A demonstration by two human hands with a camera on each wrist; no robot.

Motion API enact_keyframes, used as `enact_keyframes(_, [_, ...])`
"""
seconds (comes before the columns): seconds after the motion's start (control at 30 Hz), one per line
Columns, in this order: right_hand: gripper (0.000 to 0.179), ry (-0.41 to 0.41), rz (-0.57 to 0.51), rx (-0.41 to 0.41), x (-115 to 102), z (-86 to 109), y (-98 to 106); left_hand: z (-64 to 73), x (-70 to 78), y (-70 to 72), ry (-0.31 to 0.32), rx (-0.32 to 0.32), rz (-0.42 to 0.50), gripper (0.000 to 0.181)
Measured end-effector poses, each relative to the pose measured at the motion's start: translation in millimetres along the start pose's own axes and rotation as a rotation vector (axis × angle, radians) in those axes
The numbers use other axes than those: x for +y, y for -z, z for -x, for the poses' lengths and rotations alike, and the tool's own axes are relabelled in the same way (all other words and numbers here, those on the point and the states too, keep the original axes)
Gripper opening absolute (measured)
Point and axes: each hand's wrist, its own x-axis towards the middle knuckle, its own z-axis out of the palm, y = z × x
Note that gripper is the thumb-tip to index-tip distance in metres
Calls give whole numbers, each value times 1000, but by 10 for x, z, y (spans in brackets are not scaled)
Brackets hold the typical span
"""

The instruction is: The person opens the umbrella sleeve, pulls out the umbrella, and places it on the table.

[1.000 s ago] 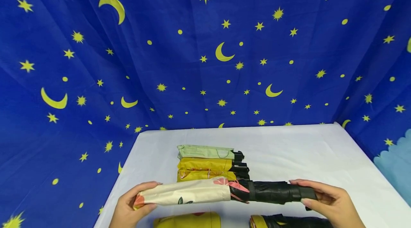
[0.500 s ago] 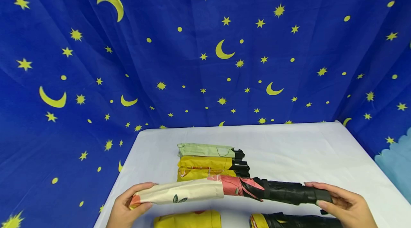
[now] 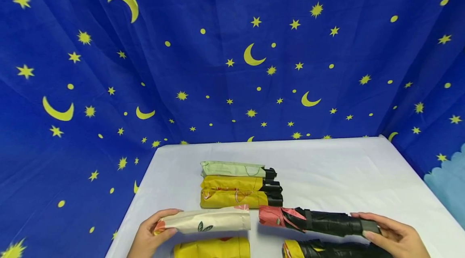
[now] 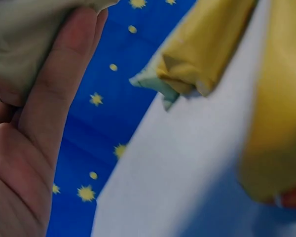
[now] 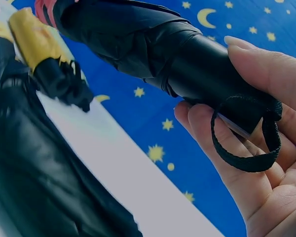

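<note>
My left hand (image 3: 154, 231) grips the closed end of a cream umbrella sleeve (image 3: 218, 219) printed with leaves and pink-orange patches. Opposite it, my right hand (image 3: 394, 233) holds a folded umbrella (image 3: 327, 222) by its black handle, thumb on one side and fingers on the other. The umbrella is black with a coral-pink tip that points at the sleeve's mouth, a narrow gap between them. In the right wrist view a black wrist strap (image 5: 246, 163) loops from the handle (image 5: 212, 74). The left wrist view shows the left fingers (image 4: 64, 74) along the sleeve.
Beyond the hands, a pale green sleeved umbrella (image 3: 232, 169) and two yellow sleeved umbrellas (image 3: 232, 198) lie side by side on the white table (image 3: 327, 169). Nearer lie a yellow sleeve (image 3: 214, 248) and a black folded umbrella with yellow (image 3: 334, 249). Blue starry cloth (image 3: 218, 68) hangs behind.
The umbrella has slid rightward out of the cream sleeve, its pink tip now showing apart from it. My right hand moved right; the left shifted slightly left, then back right.
</note>
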Motion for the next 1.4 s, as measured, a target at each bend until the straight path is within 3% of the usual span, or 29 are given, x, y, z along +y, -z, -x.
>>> enact_keyframes(0.07, [42, -12, 87, 35, 37, 14, 10, -15, -77, 11, 11, -3, 0, 42])
enact_keyframes(0.17, [42, -62, 120, 67, 97, 28, 59, -31, -166, 25, 43, 3, -18, 42])
enact_keyframes(0.43, [46, -128, 86, 40, 314, 20, 205, -93, -326, 0, 151, -43, -58, 44])
enact_keyframes(0.73, [45, -184, -328, -121, 591, -20, 264, -115, -499, 5, 266, -180, 39, 47])
enact_keyframes(0.87, [45, -280, -455, -180, 677, -70, 304, -112, -522, -6, 297, -228, 71, 50])
enact_keyframes(0.93, [47, -331, -430, -180, 703, -89, 311, -109, -519, -18, 300, -233, 75, 51])
enact_keyframes(0.97, [47, -328, -365, -177, 710, -98, 309, -107, -514, -24, 296, -229, 70, 52])
enact_keyframes(1.1, [51, -231, -24, -140, 718, -134, 279, -104, -499, -50, 259, -204, 34, 55])
enact_keyframes(1.17, [51, -190, 83, -118, 706, -144, 265, -108, -503, -67, 231, -189, 6, 57])
enact_keyframes(1.27, [51, -164, 74, -95, 690, -138, 253, -117, -519, -77, 202, -170, -17, 60])
enact_keyframes(1.4, [53, -151, 16, -78, 682, -123, 267, -116, -484, -56, 220, -145, -45, 65])
